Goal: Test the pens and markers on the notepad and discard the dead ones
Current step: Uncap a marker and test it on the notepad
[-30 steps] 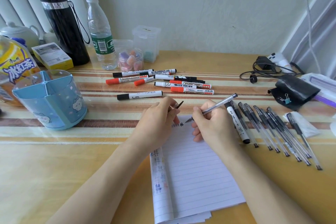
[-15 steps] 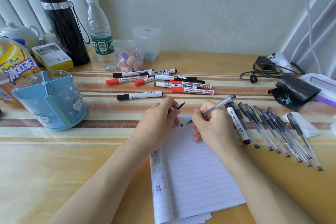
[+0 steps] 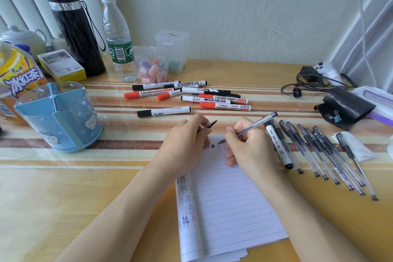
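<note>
A lined notepad lies on the desk in front of me, with ink marks along its top line and on its curled left page. My right hand grips a clear gel pen, its tip on the paper near the top. My left hand rests on the notepad's top left corner and pinches a dark pen cap. Several whiteboard markers with red and black caps lie beyond the notepad. A row of several black gel pens and one white marker lies to the right.
A blue pen holder stands at the left. Behind it are a tea bottle, a black flask, a water bottle and clear plastic boxes. A black pouch and cables sit at the right.
The pen tip has shifted slightly right along the top line of the notepad, and a little more ink shows there. My left hand has stayed in place.
</note>
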